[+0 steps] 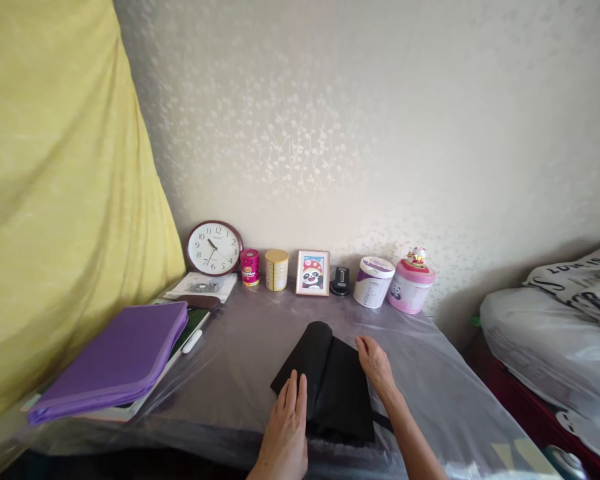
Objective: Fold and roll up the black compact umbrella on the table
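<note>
The left hand (289,421), fingers straight and close together, lies over the near left part of a black fabric piece (347,387), hiding that corner; its thumb is out of sight. The right hand (375,363) curls at the fabric's right edge; whether it pinches it, I cannot tell. The fabric sits between both hands, a dark strap (382,421) to its right, partly behind the forearm. Left of it, a purple folder (120,353) covers flat items; far right, a pale bundle (550,333) is cut off.
</note>
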Motion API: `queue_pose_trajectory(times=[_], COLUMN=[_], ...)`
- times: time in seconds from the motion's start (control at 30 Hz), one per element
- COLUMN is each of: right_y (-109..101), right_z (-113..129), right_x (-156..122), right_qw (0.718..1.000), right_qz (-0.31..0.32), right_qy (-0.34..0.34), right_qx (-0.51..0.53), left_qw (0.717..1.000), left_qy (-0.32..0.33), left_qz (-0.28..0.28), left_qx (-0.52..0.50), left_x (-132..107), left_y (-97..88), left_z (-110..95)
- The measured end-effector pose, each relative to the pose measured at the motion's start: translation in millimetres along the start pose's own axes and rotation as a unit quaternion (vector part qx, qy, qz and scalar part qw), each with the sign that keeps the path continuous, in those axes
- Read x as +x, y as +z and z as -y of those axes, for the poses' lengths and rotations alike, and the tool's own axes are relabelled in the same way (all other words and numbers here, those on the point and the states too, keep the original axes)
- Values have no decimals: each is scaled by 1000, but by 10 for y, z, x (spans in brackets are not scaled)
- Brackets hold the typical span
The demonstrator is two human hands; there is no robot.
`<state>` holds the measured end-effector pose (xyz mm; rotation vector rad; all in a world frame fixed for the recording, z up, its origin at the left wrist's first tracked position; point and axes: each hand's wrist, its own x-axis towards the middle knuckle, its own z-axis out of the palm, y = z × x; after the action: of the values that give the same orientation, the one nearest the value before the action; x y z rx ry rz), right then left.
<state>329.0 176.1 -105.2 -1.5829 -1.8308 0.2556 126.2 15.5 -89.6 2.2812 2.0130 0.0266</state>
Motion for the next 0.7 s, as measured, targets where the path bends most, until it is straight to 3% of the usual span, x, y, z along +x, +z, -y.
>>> queue_pose_trajectory(times=[0.17, 0.33, 0.5, 0.7], right_y=[-142, -131, -86, -54], right_z=[-72, -13, 119, 530], right_x=[-430, -616, -638, -453], right_qw=[997, 978, 963, 942], right_qz=[21, 77, 79, 72], right_qy=[70, 119, 86, 42], right_qx=[40, 153, 242, 326], left_qw=[999, 999, 999, 999], left_qy=[18, 0, -8, -10], left_qz=[-40, -41, -31, -31], left_qx=[-30, -29, 2, 33], left_x=[-34, -47, -52, -41], left_y=[27, 39, 1, 27], left_z=[13, 11, -10, -24])
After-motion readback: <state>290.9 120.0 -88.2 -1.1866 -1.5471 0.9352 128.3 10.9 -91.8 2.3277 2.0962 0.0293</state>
